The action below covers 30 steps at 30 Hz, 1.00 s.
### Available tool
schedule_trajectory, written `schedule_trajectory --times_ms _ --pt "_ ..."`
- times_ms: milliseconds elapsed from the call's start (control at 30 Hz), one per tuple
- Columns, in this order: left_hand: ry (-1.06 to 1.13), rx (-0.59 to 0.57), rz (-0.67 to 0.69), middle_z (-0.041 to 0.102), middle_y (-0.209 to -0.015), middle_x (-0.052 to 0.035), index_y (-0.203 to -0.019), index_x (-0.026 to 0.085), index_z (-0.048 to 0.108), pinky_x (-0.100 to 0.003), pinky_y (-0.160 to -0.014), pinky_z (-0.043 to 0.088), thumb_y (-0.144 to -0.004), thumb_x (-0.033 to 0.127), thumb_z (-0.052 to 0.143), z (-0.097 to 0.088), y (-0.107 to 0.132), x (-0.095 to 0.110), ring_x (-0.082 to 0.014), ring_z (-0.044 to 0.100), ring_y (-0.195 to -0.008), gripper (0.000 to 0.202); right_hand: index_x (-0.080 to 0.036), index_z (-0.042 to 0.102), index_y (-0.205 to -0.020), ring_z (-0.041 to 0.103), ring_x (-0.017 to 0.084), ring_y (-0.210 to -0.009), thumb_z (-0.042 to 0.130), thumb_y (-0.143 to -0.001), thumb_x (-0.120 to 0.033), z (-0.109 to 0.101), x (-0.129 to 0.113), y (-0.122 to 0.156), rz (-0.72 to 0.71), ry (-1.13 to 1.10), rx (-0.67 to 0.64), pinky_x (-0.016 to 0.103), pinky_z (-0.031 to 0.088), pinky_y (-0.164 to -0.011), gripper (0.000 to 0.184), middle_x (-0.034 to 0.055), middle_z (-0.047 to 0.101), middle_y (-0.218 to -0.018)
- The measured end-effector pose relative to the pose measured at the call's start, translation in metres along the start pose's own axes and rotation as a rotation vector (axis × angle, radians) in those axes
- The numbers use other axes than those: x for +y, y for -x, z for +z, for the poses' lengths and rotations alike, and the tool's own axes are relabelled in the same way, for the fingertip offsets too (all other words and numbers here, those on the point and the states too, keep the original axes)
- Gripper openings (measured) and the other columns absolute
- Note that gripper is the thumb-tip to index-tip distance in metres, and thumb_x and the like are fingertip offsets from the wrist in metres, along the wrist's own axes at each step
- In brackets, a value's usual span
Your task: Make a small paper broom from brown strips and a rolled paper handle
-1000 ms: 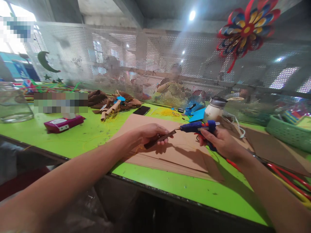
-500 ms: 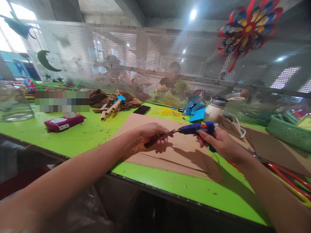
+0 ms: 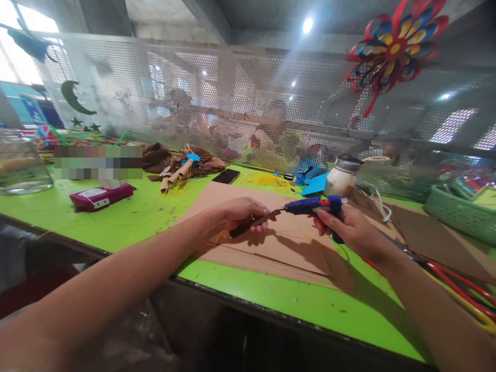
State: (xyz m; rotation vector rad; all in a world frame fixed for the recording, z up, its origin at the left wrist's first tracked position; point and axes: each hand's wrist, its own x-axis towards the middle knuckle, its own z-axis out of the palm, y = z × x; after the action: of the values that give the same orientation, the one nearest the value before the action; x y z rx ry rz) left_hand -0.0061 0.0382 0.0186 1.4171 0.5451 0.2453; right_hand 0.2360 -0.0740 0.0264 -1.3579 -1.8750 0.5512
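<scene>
My left hand (image 3: 237,214) is closed on a thin dark brown strip (image 3: 256,221) held above a sheet of brown cardboard (image 3: 267,243). My right hand (image 3: 349,230) grips a blue hot glue gun (image 3: 314,205) with orange trim. The gun's nozzle touches the far end of the strip. Both hands hover just over the cardboard, which lies on the bright green table (image 3: 127,219).
A white jar with a dark lid (image 3: 341,175), blue paper scraps (image 3: 315,183), a black phone (image 3: 226,176), rolled brown paper pieces (image 3: 182,165), a magenta box (image 3: 101,196), a glass jar (image 3: 21,165) and a green basket (image 3: 459,212) stand around. Red and yellow cords (image 3: 461,294) run at right. A perforated screen (image 3: 240,98) backs the table, people behind it.
The glue gun has shifted slightly left, bringing its nozzle against the strip's end. My left hand stays almost still.
</scene>
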Motion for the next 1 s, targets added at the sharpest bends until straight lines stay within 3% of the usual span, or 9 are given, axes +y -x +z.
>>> schedule_trajectory --times_ms 300,600,833,1000 --pt "-0.033 0.003 0.007 0.057 -0.062 -0.0017 -0.091 0.008 0.060 -0.024 -0.052 0.034 -0.081 0.023 0.048 -0.001 -0.002 0.000 -0.0077 0.047 -0.049 0.021 -0.015 0.058 -0.071 0.048 0.012 -0.056 0.041 -0.088 -0.045 0.001 -0.002 0.002 0.034 -0.046 -0.015 0.027 0.038 -0.053 0.038 0.0044 0.058 -0.064" --pt "-0.030 -0.005 0.019 0.058 -0.062 -0.0008 -0.091 0.009 0.060 -0.022 -0.052 0.035 -0.082 0.022 0.047 -0.003 -0.001 0.000 -0.0072 0.048 -0.050 0.021 -0.016 0.060 -0.069 0.055 0.018 -0.070 0.042 -0.086 -0.051 -0.015 0.000 0.004 0.081 0.066 0.002 0.029 0.039 -0.061 0.043 0.0072 0.063 -0.072" --pt "-0.047 -0.018 -0.005 0.058 -0.062 -0.0010 -0.091 0.010 0.061 -0.023 -0.051 0.034 -0.080 0.027 0.052 -0.001 0.000 0.001 -0.0074 0.048 -0.050 0.023 -0.015 0.058 -0.072 0.049 0.012 -0.058 0.043 -0.086 -0.049 -0.006 0.001 0.002 0.116 -0.140 -0.076 0.026 0.036 -0.053 0.040 0.0054 0.060 -0.067" --pt "-0.082 -0.017 -0.012 0.057 -0.060 -0.0013 -0.092 0.009 0.062 -0.022 -0.048 0.032 -0.080 0.027 0.053 0.001 0.003 0.003 -0.0070 0.047 -0.049 0.023 -0.014 0.060 -0.072 0.048 0.011 -0.057 0.045 -0.086 -0.048 -0.013 0.011 0.002 0.162 -0.214 -0.061 0.025 0.034 -0.052 0.040 0.0063 0.060 -0.068"
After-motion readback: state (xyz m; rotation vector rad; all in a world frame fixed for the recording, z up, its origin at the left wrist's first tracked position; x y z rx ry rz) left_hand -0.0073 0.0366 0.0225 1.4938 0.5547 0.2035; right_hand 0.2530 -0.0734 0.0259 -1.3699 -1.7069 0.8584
